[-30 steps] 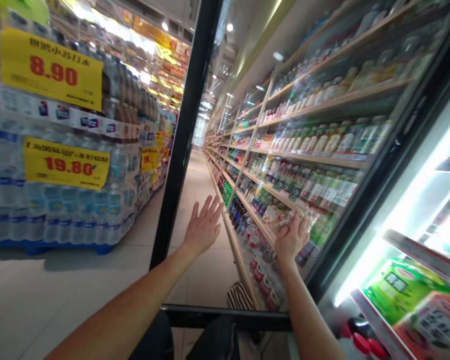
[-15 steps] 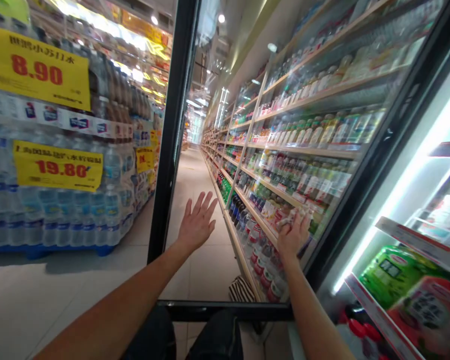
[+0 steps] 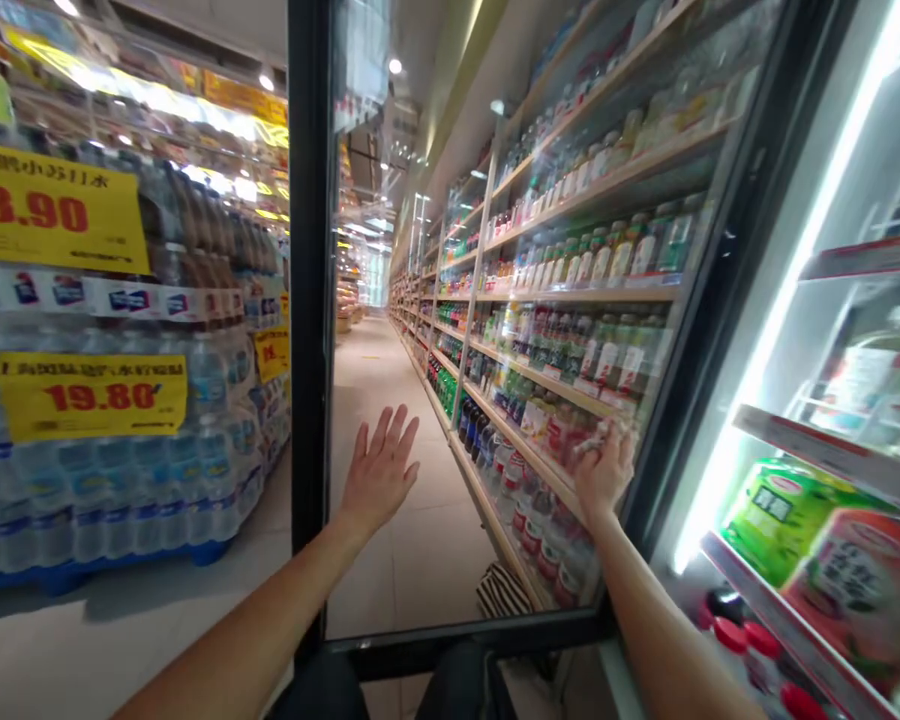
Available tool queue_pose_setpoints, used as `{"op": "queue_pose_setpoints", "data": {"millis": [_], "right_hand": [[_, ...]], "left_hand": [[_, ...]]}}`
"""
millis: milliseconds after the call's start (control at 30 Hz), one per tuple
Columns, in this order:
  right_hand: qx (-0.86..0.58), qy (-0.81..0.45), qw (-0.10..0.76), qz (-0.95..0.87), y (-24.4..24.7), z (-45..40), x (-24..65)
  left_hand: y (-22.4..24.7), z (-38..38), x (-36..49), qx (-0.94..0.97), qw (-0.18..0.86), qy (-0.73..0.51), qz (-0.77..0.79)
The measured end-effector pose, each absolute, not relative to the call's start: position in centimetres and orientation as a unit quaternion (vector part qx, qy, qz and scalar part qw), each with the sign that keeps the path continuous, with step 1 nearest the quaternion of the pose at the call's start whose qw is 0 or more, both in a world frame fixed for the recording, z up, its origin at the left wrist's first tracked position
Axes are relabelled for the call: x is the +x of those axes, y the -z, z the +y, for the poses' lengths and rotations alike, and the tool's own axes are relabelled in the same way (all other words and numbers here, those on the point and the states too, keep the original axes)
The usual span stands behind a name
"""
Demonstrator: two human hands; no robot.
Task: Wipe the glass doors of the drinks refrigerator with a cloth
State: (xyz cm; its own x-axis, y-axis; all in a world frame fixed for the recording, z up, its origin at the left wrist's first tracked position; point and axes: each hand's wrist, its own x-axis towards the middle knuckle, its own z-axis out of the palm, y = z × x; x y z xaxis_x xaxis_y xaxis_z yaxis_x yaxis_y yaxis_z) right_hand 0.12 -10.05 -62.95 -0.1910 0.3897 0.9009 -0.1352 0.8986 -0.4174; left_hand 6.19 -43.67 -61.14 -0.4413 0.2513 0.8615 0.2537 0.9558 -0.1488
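Note:
In the head view a black-framed glass door (image 3: 309, 330) stands in front of me. My left hand (image 3: 377, 470) lies flat with fingers spread at the lower left of the pane and holds nothing. Near the pane's lower right edge, my right hand (image 3: 606, 475) is closed on a crumpled whitish cloth (image 3: 596, 440) against the glass. Fingers partly cover the cloth, so its full shape is hidden. Through the glass show shelves of bottled drinks (image 3: 615, 350).
A lit fridge shelf (image 3: 832, 455) with a green pack (image 3: 784, 515) and a red pack (image 3: 862, 590) is at the right. Stacked water bottles (image 3: 120, 490) with yellow price signs (image 3: 94, 398) stand at the left. A black-and-white striped item (image 3: 502, 590) lies low beyond the glass.
The view has shifted, so the door frame sits further left. My right hand with the cloth is nearer the door's right frame; my left hand stays spread on the glass.

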Motion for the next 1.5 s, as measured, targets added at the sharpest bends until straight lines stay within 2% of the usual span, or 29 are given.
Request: {"op": "queue_pose_setpoints", "data": {"millis": [67,233,300,467,533,700,767,833,967,1033,1100,1300,1367,1500], "right_hand": [[-0.094,-0.216,0.632,-0.739,63.1,-10.1,0.2],[0.113,-0.075,0.589,-0.796,64.3,-14.1,1.3],[0.137,-0.052,0.574,-0.806,64.2,-13.6,1.2],[-0.097,-0.191,0.612,-0.761,63.9,-9.2,0.2],[-0.107,-0.195,0.615,-0.757,64.6,-10.3,0.4],[0.135,-0.06,0.598,-0.788,66.7,-18.9,1.8],[0.186,-0.032,0.596,-0.781,66.7,-20.1,1.9],[0.152,-0.044,0.609,-0.777,65.9,-18.6,1.4],[-0.065,-0.176,0.644,-0.742,62.8,-12.2,-0.5],[-0.105,-0.211,0.654,-0.719,61.2,-10.7,-0.9],[-0.067,-0.188,0.657,-0.728,60.2,-11.3,-0.8],[0.188,-0.004,0.6,-0.778,59.9,-15.4,0.4],[0.135,-0.036,0.606,-0.783,59.1,-14.1,0.1],[-0.114,-0.193,0.644,-0.732,56.6,-11.8,-0.7]], "left_hand": [[61.2,-43.7,6.1,-0.152,0.513,0.005,-0.845],[61.5,-43.8,5.7,-0.157,0.536,-0.01,-0.829],[61.6,-44.0,5.5,-0.159,0.548,-0.02,-0.821],[61.9,-44.0,5.1,-0.158,0.563,-0.031,-0.811],[62.0,-43.9,5.1,-0.151,0.56,-0.029,-0.814],[62.1,-43.9,5.1,-0.142,0.554,-0.036,-0.819],[62.2,-44.2,5.2,-0.148,0.558,-0.046,-0.815],[62.2,-44.3,5.3,-0.155,0.562,-0.054,-0.811],[62.3,-44.2,5.3,-0.151,0.568,-0.056,-0.807],[62.4,-44.0,5.4,-0.144,0.566,-0.05,-0.81],[62.4,-43.8,5.5,-0.142,0.564,-0.046,-0.812],[61.0,-44.5,5.7,-0.165,0.579,-0.054,-0.796],[60.1,-44.9,5.6,-0.16,0.587,-0.051,-0.792],[58.8,-45.2,5.5,-0.151,0.578,-0.043,-0.8]]}}
